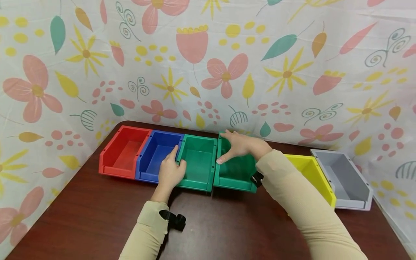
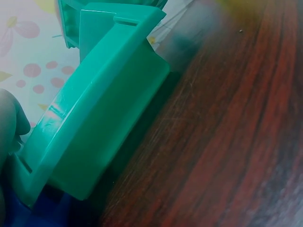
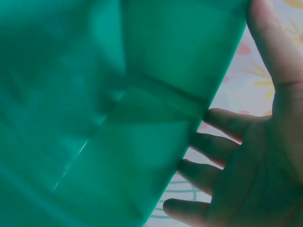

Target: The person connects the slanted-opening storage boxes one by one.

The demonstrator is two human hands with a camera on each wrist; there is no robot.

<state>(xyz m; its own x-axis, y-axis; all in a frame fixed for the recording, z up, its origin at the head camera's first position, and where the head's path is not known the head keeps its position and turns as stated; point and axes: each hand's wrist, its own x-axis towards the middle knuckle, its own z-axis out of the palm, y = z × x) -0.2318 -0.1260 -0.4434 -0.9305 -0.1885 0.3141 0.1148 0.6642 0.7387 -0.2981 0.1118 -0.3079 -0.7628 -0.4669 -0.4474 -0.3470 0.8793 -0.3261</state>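
Observation:
Two green bins stand side by side in the head view. My left hand (image 1: 171, 170) grips the left rim of the left green bin (image 1: 198, 162), with the index finger stretched along that rim and the thumb over the inner side. The left wrist view shows this bin's front lip (image 2: 90, 94) and part of my hand at the left edge. My right hand (image 1: 242, 144) holds the right green bin (image 1: 237, 168), its thumb at the left rim and its fingers at the back. In the right wrist view, several fingertips (image 3: 199, 175) touch the bin's edge.
A blue bin (image 1: 159, 151) and a red bin (image 1: 125, 151) stand in the row to the left. On the right, a yellow bin (image 1: 312, 177), partly behind my right sleeve, adjoins a grey bin (image 1: 344, 177). A patterned cloth (image 1: 227, 43) hangs behind the brown table (image 1: 221, 227).

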